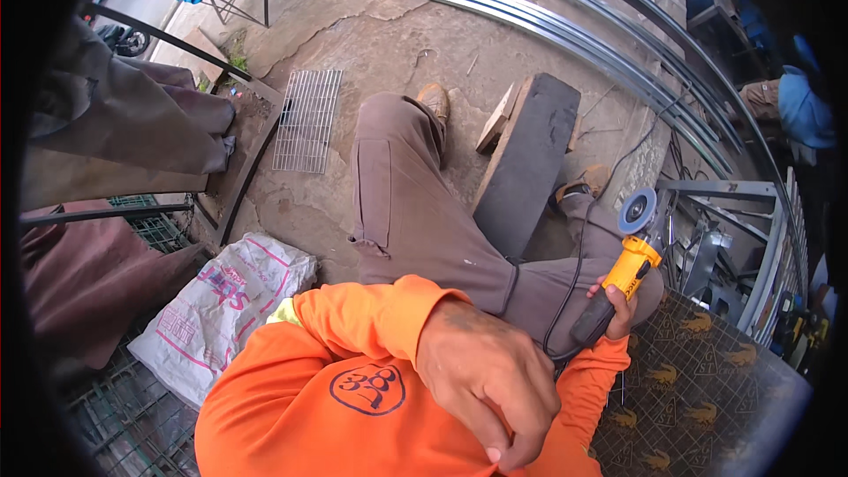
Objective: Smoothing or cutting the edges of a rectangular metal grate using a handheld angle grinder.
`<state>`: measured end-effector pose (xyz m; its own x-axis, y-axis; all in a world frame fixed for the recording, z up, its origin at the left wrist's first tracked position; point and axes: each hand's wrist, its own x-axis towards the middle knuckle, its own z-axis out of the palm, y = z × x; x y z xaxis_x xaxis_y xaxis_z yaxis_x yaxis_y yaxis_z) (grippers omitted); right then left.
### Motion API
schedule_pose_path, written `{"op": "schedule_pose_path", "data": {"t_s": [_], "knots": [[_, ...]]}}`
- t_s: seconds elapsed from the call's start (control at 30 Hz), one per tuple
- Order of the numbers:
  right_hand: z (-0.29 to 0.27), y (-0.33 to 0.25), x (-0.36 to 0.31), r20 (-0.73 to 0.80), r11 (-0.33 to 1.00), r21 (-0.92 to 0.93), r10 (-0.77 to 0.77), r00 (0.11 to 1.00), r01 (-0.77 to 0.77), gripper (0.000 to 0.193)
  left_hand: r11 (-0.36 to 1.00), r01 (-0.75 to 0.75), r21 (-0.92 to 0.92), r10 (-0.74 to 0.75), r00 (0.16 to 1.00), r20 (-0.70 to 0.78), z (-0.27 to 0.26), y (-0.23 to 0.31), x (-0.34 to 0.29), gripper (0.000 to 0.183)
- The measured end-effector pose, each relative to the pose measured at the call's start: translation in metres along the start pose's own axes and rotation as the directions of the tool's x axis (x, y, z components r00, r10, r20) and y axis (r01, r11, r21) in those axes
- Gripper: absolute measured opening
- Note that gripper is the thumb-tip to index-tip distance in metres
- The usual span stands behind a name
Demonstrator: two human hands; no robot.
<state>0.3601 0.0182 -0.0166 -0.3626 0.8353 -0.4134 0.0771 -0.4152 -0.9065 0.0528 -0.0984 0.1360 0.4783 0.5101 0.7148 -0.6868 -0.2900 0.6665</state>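
Note:
My right hand (622,311) is wrapped round the dark rear body of a yellow and black angle grinder (632,267), above my right knee. The grinder's round disc points up and away from me, and its black cord (579,274) hangs down over my leg. My left hand (486,375) is bent in across the front of my orange shirt (353,397). Its fingers are curled and pressed together against the shirt; what they pinch, if anything, is hidden. A dark block-like bench (533,155) stands on the ground between my feet.
Long metal channels (530,13) lie beyond the bench. A wire grid (306,121) rests on the ground at left, near a white sack (225,309). Metal frames (738,190) and a patterned board (680,380) are at right. Someone in blue (806,110) is at the far right.

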Motion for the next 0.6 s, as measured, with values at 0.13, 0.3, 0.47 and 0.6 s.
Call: {"op": "schedule_pose_path", "data": {"t_s": [0.13,0.3,0.47,0.6], "knots": [[0.005,-0.004,0.002,-0.02,1.0,-0.003,0.008,1.0,-0.008,0.039,0.932,-0.038,0.359,0.101,0.982,-0.157,-0.042,0.014,-0.016,0.021],[-0.005,0.001,-0.002,-0.02,0.998,0.04,0.038,0.999,-0.038,0.037,0.934,0.021,0.357,0.03,0.99,-0.135,-0.046,0.019,-0.014,0.022],[-0.002,-0.002,-0.008,-0.017,0.998,0.037,0.05,0.999,-0.049,0.036,0.997,0.008,0.08,0.016,0.953,-0.304,-0.037,0.023,-0.01,0.017],[0.01,-0.009,-0.007,-0.055,0.997,0.073,0.036,0.998,-0.032,0.037,0.919,-0.354,-0.17,0.247,0.858,-0.451,-0.016,0.02,0.041,0.012]]}}
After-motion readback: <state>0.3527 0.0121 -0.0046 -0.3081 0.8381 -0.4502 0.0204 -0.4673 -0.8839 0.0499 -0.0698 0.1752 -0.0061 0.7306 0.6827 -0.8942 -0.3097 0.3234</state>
